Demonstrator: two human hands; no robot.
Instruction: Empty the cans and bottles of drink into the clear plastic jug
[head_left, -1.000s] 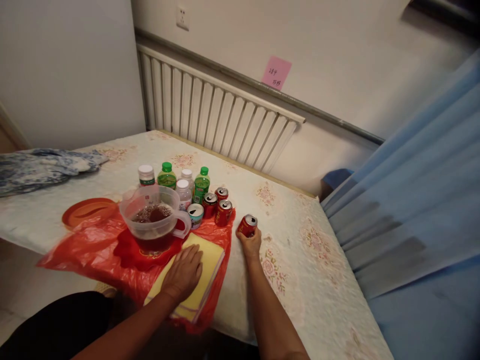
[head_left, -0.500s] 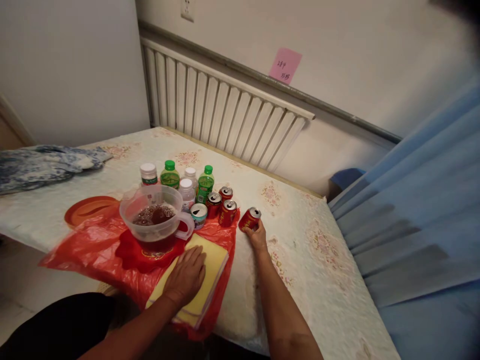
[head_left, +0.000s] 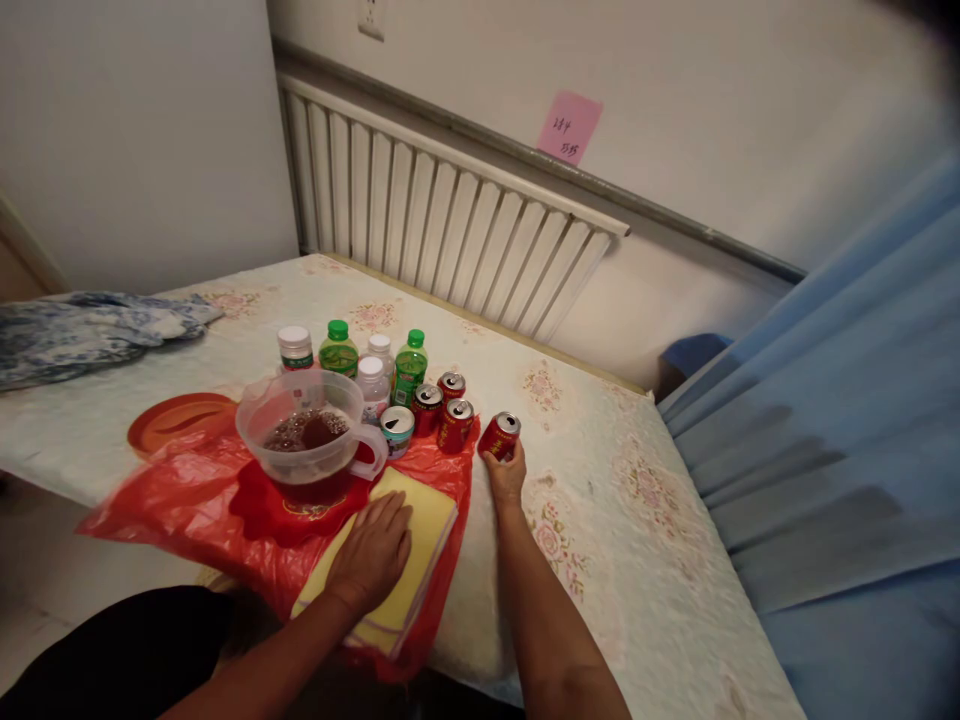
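Fingers stretched out, my left hand (head_left: 373, 548) lies flat on a folded yellow cloth (head_left: 426, 510). My right hand (head_left: 508, 473) is wrapped around a red drink can (head_left: 497, 434), which tilts slightly and has an opened top. Left of it stand more red cans (head_left: 454, 428), also opened, and a short light-blue tin (head_left: 397, 432). A clear plastic jug (head_left: 300, 400) with a handle holds foamy brown liquid. The jug sits on a red scalloped plate (head_left: 255, 510), which rests on a red plastic bag (head_left: 172, 500).
Behind the jug stand green-capped bottles (head_left: 409, 372), white-capped bottles (head_left: 373, 385) and a white-lidded jar (head_left: 295, 348). An orange lid (head_left: 176, 415) lies at left, near a patterned cloth (head_left: 97, 330). A radiator (head_left: 442, 220) lines the wall; a blue curtain (head_left: 840, 450) hangs at right.
My right forearm and wrist have shifted slightly left, while the can in my grip stays in nearly the same place. My left hand has not moved on the cloth.
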